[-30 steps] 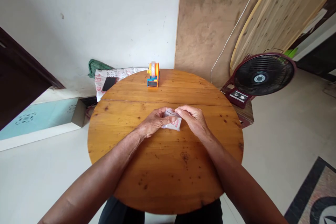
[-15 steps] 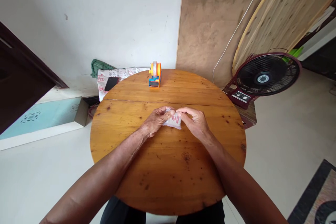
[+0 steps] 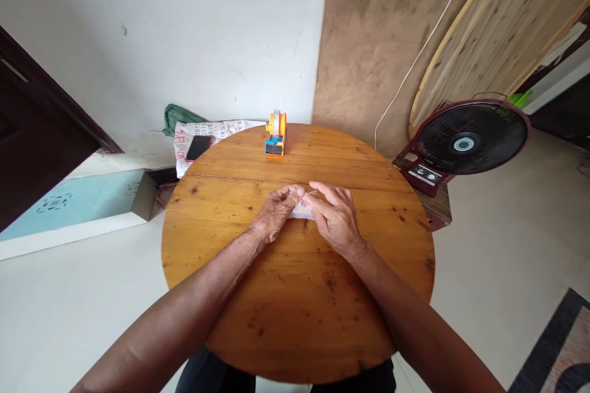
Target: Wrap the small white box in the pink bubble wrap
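Over the middle of the round wooden table [image 3: 295, 295], my left hand [image 3: 278, 211] is closed on the left side of a small clear plastic packet [image 3: 302, 211] with red print. My right hand [image 3: 337, 216] touches the packet's upper right part with thumb and a fingertip, its index finger raised and apart from the thumb. Part of the packet is hidden behind the fingers of both hands. What is inside the packet cannot be made out.
An orange and blue tape dispenser [image 3: 276, 133] stands at the table's far edge. Behind the left edge lie a phone [image 3: 199, 147] and a printed white sack [image 3: 182, 139]. A dark red fan [image 3: 465, 138] stands to the right.
My right hand has turned, and its index finger has lifted away from its thumb. Less of the packet's printed face shows. The view has shifted slightly.
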A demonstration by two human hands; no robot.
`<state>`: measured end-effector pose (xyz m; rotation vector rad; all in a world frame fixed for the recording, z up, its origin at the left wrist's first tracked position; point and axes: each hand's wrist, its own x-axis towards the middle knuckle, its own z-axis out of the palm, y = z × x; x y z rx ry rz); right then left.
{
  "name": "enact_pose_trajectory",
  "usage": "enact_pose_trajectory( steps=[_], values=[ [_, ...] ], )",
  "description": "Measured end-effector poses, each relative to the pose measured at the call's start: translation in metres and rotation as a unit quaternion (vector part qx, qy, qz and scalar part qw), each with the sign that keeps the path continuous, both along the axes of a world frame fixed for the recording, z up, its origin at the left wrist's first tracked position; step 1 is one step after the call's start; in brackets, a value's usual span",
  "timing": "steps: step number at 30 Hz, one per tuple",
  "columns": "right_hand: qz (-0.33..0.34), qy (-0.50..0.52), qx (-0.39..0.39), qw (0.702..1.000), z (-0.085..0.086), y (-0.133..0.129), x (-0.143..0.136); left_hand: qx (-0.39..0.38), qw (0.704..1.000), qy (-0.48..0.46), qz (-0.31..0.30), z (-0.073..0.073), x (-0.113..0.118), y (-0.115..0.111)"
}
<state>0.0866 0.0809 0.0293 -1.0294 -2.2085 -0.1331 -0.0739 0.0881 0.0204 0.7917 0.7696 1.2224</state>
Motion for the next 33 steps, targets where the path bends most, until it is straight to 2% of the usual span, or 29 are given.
enact_pose_trajectory(
  steps=[9,11,14,16,18,20,22,25,33],
  values=[
    [0.006,-0.029,0.02,0.999,-0.001,-0.005,-0.006,-0.015,0.999,-0.021,0.02,0.005,-0.006,0.001],
    [0.022,-0.004,0.019,1.0,-0.001,-0.007,-0.004,-0.014,0.999,-0.032,0.015,0.007,-0.007,0.002],
    [0.038,0.093,0.009,0.995,0.001,-0.007,0.002,-0.008,0.999,-0.044,0.01,0.011,-0.008,0.003],
    [0.036,0.169,-0.029,0.985,0.005,-0.006,0.006,-0.004,0.999,-0.04,0.009,0.012,-0.008,0.002],
    [0.044,0.203,-0.098,0.973,0.009,-0.005,0.009,0.004,1.0,-0.027,0.002,0.012,-0.008,0.002],
    [0.058,0.184,-0.159,0.968,0.011,-0.004,0.009,0.021,1.0,-0.011,-0.013,0.01,-0.007,0.001],
    [0.064,0.154,-0.181,0.969,0.011,-0.003,0.008,0.04,0.999,-0.001,-0.033,0.007,-0.007,0.0],
    [0.054,0.147,-0.146,0.977,0.009,-0.004,0.005,0.05,0.998,-0.003,-0.042,0.006,-0.007,0.0],
    [0.04,0.111,-0.044,0.992,0.001,0.0,0.007,0.018,0.999,-0.014,-0.03,0.009,-0.006,-0.001]
  ],
)
